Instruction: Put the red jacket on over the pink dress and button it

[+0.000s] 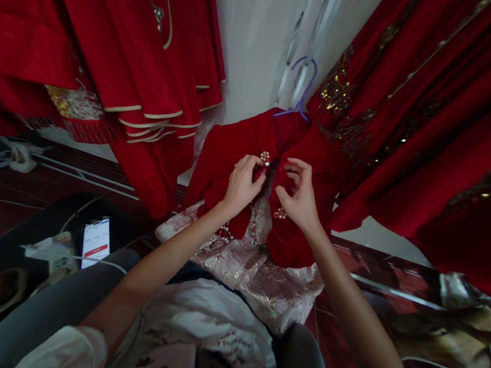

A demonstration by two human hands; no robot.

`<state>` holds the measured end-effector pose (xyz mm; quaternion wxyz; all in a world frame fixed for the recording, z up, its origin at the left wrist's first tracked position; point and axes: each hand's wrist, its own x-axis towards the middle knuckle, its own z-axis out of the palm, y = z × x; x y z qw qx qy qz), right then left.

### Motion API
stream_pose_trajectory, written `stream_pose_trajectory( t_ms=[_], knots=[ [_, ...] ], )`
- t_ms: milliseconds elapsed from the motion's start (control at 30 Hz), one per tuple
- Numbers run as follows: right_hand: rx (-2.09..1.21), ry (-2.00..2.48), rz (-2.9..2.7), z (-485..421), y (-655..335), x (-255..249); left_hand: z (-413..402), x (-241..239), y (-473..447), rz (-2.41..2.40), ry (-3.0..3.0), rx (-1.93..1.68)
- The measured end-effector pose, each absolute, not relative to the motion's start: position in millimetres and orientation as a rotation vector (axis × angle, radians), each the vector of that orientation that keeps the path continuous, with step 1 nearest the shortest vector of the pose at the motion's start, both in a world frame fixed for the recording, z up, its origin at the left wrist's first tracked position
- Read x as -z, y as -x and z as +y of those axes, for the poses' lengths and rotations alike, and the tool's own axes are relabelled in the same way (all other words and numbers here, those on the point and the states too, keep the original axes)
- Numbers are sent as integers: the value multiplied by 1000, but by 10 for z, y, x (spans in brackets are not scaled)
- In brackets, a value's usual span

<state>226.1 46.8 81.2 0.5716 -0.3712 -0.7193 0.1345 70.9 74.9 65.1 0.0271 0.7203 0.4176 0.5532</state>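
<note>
A short red jacket (228, 144) hangs in front of me on a purple hanger (307, 95), its front parted. My left hand (244, 185) is closed on the front edge at the left, fingertips just below a pearl-and-gold flower ornament (265, 157). On the opposite front edge, my right hand (298, 193) pinches the red cloth with thumb and fingers. A second flower ornament (280, 213) sits below that hand. Strings of beads (225, 230) hang near the jacket's lower hem. Shiny pale pink fabric (255, 271) lies beneath the jacket, over my lap.
Red garments (151, 71) with pale piping hang at the left. More red garments (422, 112) with gold sequins hang at the right. A lit phone (96, 242) and a white power strip (60, 253) with cables lie at the lower left. A brown bag-like bundle (457, 339) lies lower right.
</note>
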Motion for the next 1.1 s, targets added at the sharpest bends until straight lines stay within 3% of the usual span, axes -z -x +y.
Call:
stream_pose_trajectory(
  t_ms=[333,1100],
  knots=[
    [-442,930,-1611,502,-2165,-838,818,-722,-751,1032,-1930,-1886],
    [-66,1000,-1668,490,-2190,-1034,800,-1014,-610,831,-2198,-1515]
  ],
)
